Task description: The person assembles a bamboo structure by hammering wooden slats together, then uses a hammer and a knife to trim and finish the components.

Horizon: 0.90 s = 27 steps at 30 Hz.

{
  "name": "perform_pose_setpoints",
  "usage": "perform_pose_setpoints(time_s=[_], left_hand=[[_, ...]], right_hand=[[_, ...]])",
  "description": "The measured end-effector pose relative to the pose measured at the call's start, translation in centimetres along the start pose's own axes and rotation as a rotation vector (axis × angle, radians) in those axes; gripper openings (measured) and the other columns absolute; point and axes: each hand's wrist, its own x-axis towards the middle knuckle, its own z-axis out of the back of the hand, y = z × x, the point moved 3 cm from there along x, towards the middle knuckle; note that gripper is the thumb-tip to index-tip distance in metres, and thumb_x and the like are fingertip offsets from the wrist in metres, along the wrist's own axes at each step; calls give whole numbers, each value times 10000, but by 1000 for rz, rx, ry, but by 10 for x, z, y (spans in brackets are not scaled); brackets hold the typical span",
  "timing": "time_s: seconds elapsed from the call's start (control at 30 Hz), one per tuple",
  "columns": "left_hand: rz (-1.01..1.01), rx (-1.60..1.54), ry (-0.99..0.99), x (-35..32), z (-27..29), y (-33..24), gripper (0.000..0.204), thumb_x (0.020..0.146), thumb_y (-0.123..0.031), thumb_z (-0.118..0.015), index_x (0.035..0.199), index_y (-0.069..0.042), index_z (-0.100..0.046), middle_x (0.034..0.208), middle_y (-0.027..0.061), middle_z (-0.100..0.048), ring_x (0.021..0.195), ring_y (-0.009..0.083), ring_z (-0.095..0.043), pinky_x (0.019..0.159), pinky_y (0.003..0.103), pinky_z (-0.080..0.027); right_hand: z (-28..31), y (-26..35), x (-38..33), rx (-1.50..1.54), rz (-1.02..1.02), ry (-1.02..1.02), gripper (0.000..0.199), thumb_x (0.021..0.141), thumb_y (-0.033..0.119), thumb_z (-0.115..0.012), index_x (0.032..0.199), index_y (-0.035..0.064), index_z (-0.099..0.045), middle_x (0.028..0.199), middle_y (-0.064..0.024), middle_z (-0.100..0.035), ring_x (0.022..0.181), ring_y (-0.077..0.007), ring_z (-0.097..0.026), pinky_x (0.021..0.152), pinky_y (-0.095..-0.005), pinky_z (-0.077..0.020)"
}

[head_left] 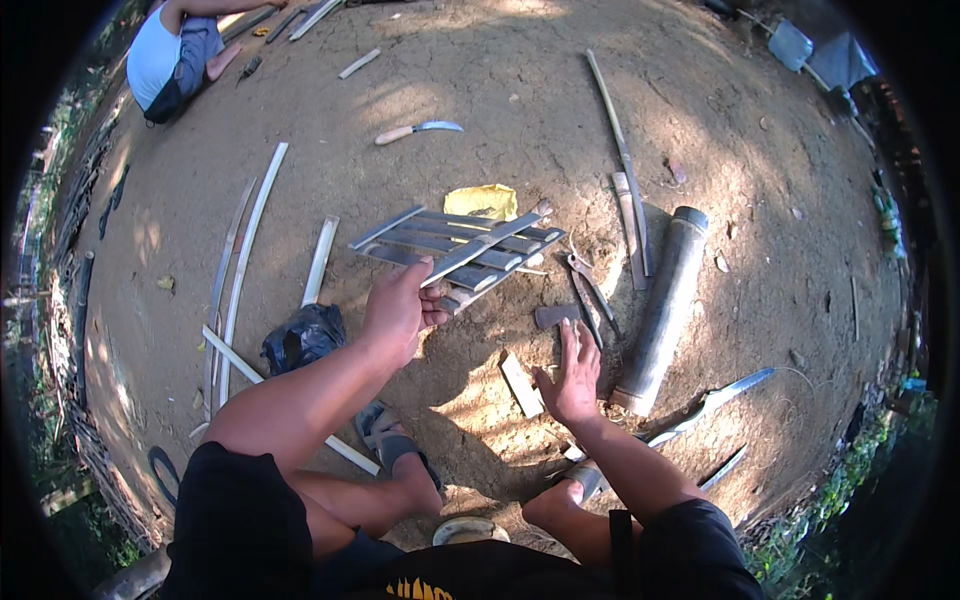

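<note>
My left hand [398,308] grips the near edge of a small panel of bamboo slats [462,248], holding it flat above the dirt ground; one slat lies diagonally across the others. My right hand [572,375] is open, fingers spread, just above the ground. It hovers near a dark hammer head [555,316] and pliers [590,290], with a short bamboo piece [521,385] to its left. Both my knees and sandalled feet show at the bottom.
A thick bamboo tube [665,308] lies right of my right hand, and a long knife [722,394] near it. Another knife [418,130] lies farther off. Split bamboo strips [246,255] lie left, beside a black plastic bag [303,336]. A yellow wrapper [483,200] and another seated person [170,55] are beyond.
</note>
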Motion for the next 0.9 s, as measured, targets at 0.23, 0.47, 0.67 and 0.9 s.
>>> perform_pose_setpoints(time_s=[0.23,0.47,0.67,0.9], left_hand=[[79,177,187,-97,-19,-79,318,978,-429,-556,814,-156,-571,624,-32,-513,583,143,-543,562,297,-434],[35,-41,528,-247,12,-115,408,979,-478,-527,719,-169,-472,591,-41,-450,546,141,-467,555,294,-371],[-677,91,605,-326,36,-140,456,1021,-545,-492,957,-102,-579,774,-4,-554,703,140,-557,675,297,-457],[-810,455,611,-351,26,-46,455,1019,-314,-629,1333,7,-558,1160,57,-662,1023,124,-610,948,302,-478]], right_hand=[[150,83,74,-34,480,-746,980,785,460,-821,1549,105,-321,1561,-230,-288,1438,-417,-295,1171,-555,-200],[267,165,24,-129,829,-672,598,869,511,-691,1306,118,-581,1232,-114,-597,1191,-320,-528,1101,-526,-302],[321,208,-48,140,779,-706,458,878,459,-719,1056,47,-626,953,-138,-607,885,-357,-592,810,-450,-467],[375,221,-124,69,681,-544,488,893,483,-702,1084,39,-632,974,-171,-631,900,-383,-613,808,-467,-476]])
